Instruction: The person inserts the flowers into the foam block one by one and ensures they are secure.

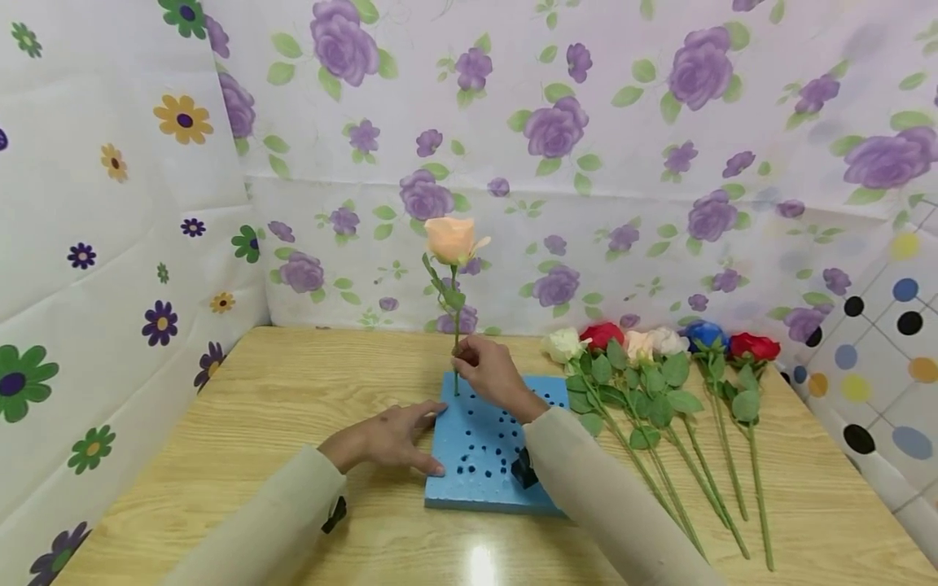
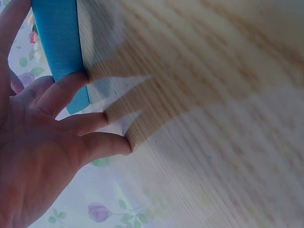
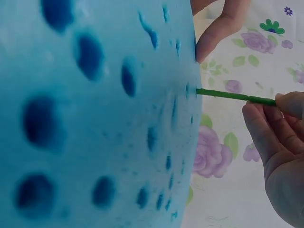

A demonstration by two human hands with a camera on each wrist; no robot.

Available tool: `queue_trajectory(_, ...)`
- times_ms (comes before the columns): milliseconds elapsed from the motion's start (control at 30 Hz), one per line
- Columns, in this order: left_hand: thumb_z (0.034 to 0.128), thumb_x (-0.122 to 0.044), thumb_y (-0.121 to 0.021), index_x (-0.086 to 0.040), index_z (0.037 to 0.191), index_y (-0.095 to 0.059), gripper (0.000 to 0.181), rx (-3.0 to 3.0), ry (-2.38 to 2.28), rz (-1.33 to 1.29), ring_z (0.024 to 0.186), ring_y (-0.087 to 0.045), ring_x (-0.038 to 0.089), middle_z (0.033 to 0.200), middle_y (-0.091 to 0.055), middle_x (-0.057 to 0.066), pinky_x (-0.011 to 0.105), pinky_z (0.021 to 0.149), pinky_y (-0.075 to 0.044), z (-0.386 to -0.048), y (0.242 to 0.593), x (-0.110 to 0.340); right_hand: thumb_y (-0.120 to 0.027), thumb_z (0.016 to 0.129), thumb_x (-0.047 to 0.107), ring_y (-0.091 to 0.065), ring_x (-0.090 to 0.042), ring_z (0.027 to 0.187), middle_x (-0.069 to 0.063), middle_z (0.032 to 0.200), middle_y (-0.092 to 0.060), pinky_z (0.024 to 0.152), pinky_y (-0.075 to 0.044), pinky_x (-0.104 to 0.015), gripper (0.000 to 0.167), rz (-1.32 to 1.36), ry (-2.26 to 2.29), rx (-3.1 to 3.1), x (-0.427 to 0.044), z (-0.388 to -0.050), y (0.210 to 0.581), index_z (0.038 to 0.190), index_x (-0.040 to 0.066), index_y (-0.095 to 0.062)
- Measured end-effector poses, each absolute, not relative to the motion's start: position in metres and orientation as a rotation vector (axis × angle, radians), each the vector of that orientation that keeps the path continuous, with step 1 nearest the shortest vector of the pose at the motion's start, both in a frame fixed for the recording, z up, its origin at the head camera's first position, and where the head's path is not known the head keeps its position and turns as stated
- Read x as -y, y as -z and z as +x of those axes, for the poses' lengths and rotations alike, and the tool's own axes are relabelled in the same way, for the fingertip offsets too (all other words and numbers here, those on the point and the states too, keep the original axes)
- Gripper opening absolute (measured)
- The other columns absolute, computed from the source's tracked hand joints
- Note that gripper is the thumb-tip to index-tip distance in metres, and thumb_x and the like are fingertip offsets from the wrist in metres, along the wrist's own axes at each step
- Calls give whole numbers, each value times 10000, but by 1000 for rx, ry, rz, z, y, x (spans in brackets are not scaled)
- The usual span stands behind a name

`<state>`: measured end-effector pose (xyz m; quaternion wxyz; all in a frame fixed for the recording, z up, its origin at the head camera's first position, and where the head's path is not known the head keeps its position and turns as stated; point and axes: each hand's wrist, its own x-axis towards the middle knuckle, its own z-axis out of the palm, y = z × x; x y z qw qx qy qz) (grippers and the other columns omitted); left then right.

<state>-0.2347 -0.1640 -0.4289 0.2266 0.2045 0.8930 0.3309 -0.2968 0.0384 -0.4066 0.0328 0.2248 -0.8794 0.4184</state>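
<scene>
Tabletop [image 1: 293, 407] is bearing flowers [image 1: 655, 382] near its right edge, blue block [image 1: 479, 488] beside them. Peach rose [image 1: 450, 241] is standing upright near block's far left corner, right hand [image 1: 494, 376] pinching its stem [image 3: 228, 95]; left hand [image 1: 388, 439], fingers spread, is touching block's left edge.

a floral cloth [image 1: 513, 171] hangs behind the wood-grained table [image 1: 308, 382], a dotted cloth [image 1: 879, 350] at right.

Peach rose [image 1: 450, 242] upright, apparently in blue board [image 1: 469, 491]
</scene>
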Motion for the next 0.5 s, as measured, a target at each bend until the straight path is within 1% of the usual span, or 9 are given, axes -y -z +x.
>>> queue_trajectory(100,764,-445,-866,-138,1572,-296,1035,-2458,-919,561,1451,-327,305,1540,-403,179,536,1158,-267,-234,428,167,-659,985,145,-679,-199,927,-71,1021,-710,782,-571,-333,208,654,-1290,2726,-37,-293,408,1163,36,-672)
queue_trajectory(200,772,-437,-863,-131,1571,-296,1026,-2451,-931,574,1448,-329,318,1532,-410,191,550,1153,-267,-234,429,168,-665,984,174,-678,-207,966,-71,1056,-710,814,-569,-355,267,620,-1290,2743,-40,-291,408,1215,41,-659)
queue_trajectory(433,780,-445,-854,-134,1574,-292,1022,-2450,-943,605,1444,-336,320,1529,-412,195,559,1154,-259,-237,430,167,-668,981,172,-675,-223,986,-66,1065,-711,824,-567,-374,253,623,-1296,2730,-58,-294,396,1193,33,-673)
queue_trajectory(500,778,-445,-855,-129,1574,-289,1027,-2450,-941,612,1442,-338,326,1528,-408,204,560,1152,-263,-237,429,166,-678,975,184,-675,-216,990,-58,1069,-712,826,-567,-375,246,598,-1293,2732,-65,-293,395,1182,51,-681)
